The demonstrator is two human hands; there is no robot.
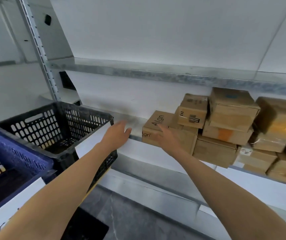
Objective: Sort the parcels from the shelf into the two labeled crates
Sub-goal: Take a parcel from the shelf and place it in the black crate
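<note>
As both arms stretched toward the shelf (pixel 135 122), neither of the hands had anything in it. The left hand (pixel 118 134) hung with its fingers loosely spread over the bare end of the shelf, just beside the black crate (pixel 86 109). The right hand (pixel 167 138), fingers straight, lay across the front of the nearest parcel, a brown carton (pixel 153 121) printed "Align". Was it touching or just short? Blur kept me from telling.

That carton sat at the left end of the pile of parcels (pixel 232 108), right at the shelf's lip. It looked light and stiff, dry cardboard that shouldn't slip. I'd have taken it by its two side faces, one hand each, and gently, since a smaller box (pixel 192 111) seemed to rest partly on its far corner and might topple.

Both crates' paper labels were unreadable from here. The blue crate (pixel 17 153) ran off at the left, and the pile ran off at the right.
</note>
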